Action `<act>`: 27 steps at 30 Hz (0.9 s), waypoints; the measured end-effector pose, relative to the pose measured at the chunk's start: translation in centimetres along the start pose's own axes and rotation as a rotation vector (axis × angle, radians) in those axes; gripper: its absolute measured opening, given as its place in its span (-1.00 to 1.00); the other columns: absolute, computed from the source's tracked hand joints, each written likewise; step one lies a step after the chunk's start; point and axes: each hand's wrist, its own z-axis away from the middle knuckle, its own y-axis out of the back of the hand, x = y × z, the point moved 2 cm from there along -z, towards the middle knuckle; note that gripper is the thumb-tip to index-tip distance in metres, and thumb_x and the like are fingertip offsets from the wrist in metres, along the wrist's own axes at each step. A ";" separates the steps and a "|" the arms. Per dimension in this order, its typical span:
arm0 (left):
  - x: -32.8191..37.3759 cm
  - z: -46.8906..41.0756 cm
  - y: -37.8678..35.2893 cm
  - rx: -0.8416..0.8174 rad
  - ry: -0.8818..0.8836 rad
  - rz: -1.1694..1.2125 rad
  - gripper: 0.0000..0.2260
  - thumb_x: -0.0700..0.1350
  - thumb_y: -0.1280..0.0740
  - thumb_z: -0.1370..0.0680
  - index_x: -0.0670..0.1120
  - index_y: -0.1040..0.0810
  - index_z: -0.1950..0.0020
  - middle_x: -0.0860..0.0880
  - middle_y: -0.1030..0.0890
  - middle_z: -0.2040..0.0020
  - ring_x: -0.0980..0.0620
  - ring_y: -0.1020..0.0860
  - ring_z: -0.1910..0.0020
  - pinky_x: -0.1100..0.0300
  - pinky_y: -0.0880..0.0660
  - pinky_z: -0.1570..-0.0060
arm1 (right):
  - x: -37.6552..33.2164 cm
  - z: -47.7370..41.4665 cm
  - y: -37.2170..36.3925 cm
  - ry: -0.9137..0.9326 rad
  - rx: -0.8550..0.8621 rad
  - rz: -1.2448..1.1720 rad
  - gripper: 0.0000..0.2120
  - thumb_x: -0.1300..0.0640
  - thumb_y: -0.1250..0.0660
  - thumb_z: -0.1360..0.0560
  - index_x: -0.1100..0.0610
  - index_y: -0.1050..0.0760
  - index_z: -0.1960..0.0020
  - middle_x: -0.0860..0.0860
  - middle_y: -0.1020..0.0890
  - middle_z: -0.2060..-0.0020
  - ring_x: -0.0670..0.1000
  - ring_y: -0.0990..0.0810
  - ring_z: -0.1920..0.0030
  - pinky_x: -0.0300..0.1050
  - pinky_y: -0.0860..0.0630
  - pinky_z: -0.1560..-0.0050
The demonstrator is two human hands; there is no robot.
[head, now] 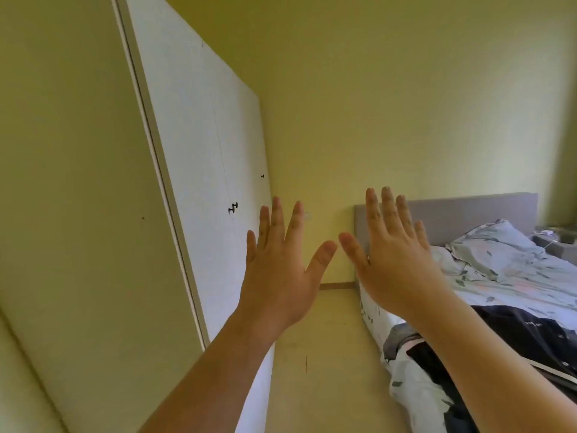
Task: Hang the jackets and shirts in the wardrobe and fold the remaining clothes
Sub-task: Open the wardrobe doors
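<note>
On my feed I get two bare hands, the left hand (274, 276) and the right hand (396, 264), each with five fingers (276, 220) and nails (327, 247) that look short. Both forearms are bare as far as my view reaches: the left forearm (212, 379) sits in shade, the right forearm (499, 364) is lit brighter.

The one view comes from a wide-angle camera worn on the person's head. It stands close beside the white wardrobe (199, 151) and faces along its closed doors toward the far wall (374, 120) beyond the wardrobe's end. The camera is rolled, so the wardrobe leans across the left of the frame, with the bed (515, 270) to the wardrobe's right.
</note>
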 end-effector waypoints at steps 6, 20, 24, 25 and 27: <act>-2.7 -7.7 -8.2 0.002 0.099 0.019 -0.22 0.53 0.22 -0.51 0.19 0.18 -0.65 0.13 0.29 -0.65 0.17 0.31 -0.61 0.09 0.22 -0.55 | 4.6 -9.0 -7.9 0.076 -0.162 -0.054 -0.25 -0.41 0.28 -0.57 -0.07 0.49 -0.57 -0.02 0.37 -0.59 0.03 0.39 -0.58 0.18 0.16 -0.60; -12.8 -20.0 -22.6 0.012 0.321 -0.092 -0.36 0.53 0.13 -0.55 0.38 0.18 -0.58 0.47 0.28 -0.53 0.46 0.21 -0.49 0.06 -0.13 -0.53 | 10.5 -26.1 -25.5 0.372 -0.387 -0.180 -0.31 -0.33 0.28 -0.63 -0.03 0.47 -0.59 -0.04 0.37 -0.59 0.04 0.39 -0.58 0.13 0.18 -0.60; -17.6 -23.1 -25.8 0.096 0.393 -0.115 -0.35 0.53 0.13 -0.55 0.37 0.16 -0.59 0.41 0.20 -0.59 0.27 0.04 -0.59 0.05 -0.18 -0.52 | 11.1 -32.1 -30.8 0.484 -0.394 -0.150 -0.32 -0.31 0.26 -0.64 -0.03 0.50 -0.57 -0.05 0.39 -0.58 0.04 0.41 -0.57 0.16 0.17 -0.60; -18.8 -24.0 -26.5 0.108 0.414 -0.119 -0.35 0.52 0.14 -0.55 0.36 0.16 -0.59 0.39 0.19 -0.60 0.24 0.02 -0.61 0.05 -0.18 -0.53 | 11.0 -33.7 -32.1 0.513 -0.399 -0.146 -0.32 -0.30 0.26 -0.65 -0.03 0.51 -0.57 -0.05 0.40 -0.57 0.05 0.41 -0.57 0.17 0.16 -0.60; -21.2 -25.9 -27.7 0.116 0.475 -0.139 -0.34 0.52 0.16 -0.54 0.34 0.15 -0.60 0.37 0.18 -0.61 0.22 0.01 -0.62 0.06 -0.17 -0.55 | 10.3 -36.9 -34.6 0.569 -0.429 -0.145 -0.33 -0.29 0.27 -0.64 -0.02 0.52 -0.56 -0.05 0.41 -0.57 0.07 0.40 -0.57 0.20 0.12 -0.61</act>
